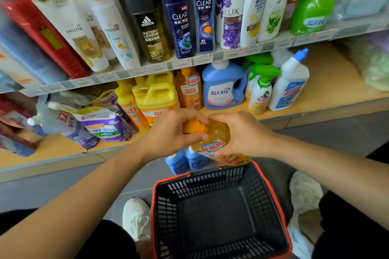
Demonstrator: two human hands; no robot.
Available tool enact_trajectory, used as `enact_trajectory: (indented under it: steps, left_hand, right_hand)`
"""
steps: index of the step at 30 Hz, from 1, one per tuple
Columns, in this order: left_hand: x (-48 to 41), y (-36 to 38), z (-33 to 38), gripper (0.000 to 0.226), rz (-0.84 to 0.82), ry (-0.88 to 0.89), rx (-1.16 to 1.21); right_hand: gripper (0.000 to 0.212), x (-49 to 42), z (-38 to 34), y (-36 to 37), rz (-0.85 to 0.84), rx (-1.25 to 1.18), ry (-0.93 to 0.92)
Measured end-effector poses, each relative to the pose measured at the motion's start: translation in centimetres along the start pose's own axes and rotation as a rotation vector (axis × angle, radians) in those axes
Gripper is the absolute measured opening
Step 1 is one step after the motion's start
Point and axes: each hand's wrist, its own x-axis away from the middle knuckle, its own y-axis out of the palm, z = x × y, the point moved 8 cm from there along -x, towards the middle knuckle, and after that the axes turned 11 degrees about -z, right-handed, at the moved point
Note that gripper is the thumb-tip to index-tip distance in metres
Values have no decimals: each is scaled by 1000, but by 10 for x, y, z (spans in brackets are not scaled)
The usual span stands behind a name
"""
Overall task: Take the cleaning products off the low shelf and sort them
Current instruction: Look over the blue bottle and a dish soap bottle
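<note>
Left hand (pixel 174 130) and right hand (pixel 242 134) hide much of the orange bottle (pixel 219 140).

Basket (pixel 210 181) on floor (pixel 63 185), centre front, betw shoes: L shoe (pixel 135 216) at its L, R shoe (pixel 305 191) at its R. Two small bottles (pixel 176 163) on floor just behind basket, before low shelf (pixel 328 82) edge. Bottle (pixel 219 139) tilted over basket far rim; L grip (pixel 172 130) on cap end, R grip (pixel 242 132) on body. Low shelf L to R: pouches (pixel 101 124), jug (pixel 156 96) w/ slim bottles (pixel 129 103) either side, detergent jug (pixel 223 88), sprayers (pixel 260 90), bent-neck bottle (pixel 291 84). Upper shelf (pixel 147 68) above; shampoo row (pixel 179 19) on it.
</note>
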Motion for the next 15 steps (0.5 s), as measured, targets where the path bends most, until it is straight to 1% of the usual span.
enact_trajectory:
  steps: [3,4,6,9,12,15]
  left_hand:
    - [0,3,18,13,-22,166,-81]
    - [0,4,23,12,-27,209,-103]
    - [-1,3,30,18,-42,254,-117]
    - [-1,3,31,29,-114,254,-116]
    - [0,0,26,33,-136,207,13]
    - [3,-10,18,44,-54,144,250]
  right_hand:
    - [83,-2,7,-1,-80,-86,-20]
    - [84,-3,9,-2,-110,-119,-24]
    - [87,-4,12,-3,-171,-175,-31]
    - [89,-5,14,-2,-256,-291,-20]
    - [86,-3,16,0,-324,-444,7]
    - [86,-2,19,-1,-341,-586,37]
